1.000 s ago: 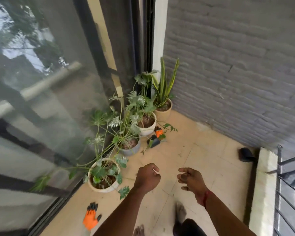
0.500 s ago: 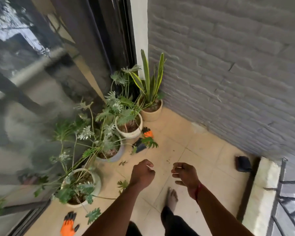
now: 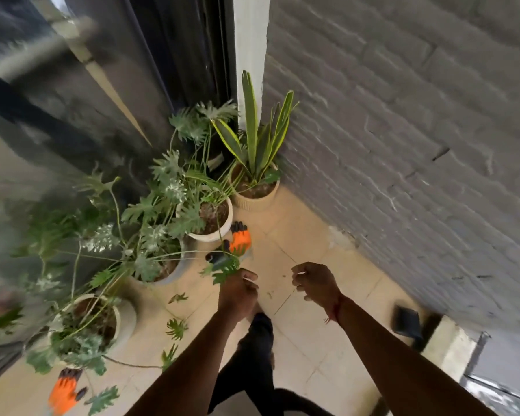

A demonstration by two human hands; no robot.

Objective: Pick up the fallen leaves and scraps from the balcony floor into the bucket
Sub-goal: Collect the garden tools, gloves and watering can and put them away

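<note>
Floor scraps (image 3: 269, 294) too small, glass door (image 3: 42, 145) blurred

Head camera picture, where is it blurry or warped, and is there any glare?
Head view: motion blur smears the glass door and the lower-left orange glove; the wide lens bends the brick wall; soft daylight, no hard shadows; hazy reflections on the glass.

Snake plant pot (image 3: 254, 202) in the corner, orange glove (image 3: 240, 239) beside white pot (image 3: 212, 235), grey brick wall (image 3: 403, 145), glass door (image 3: 57, 139)
</note>
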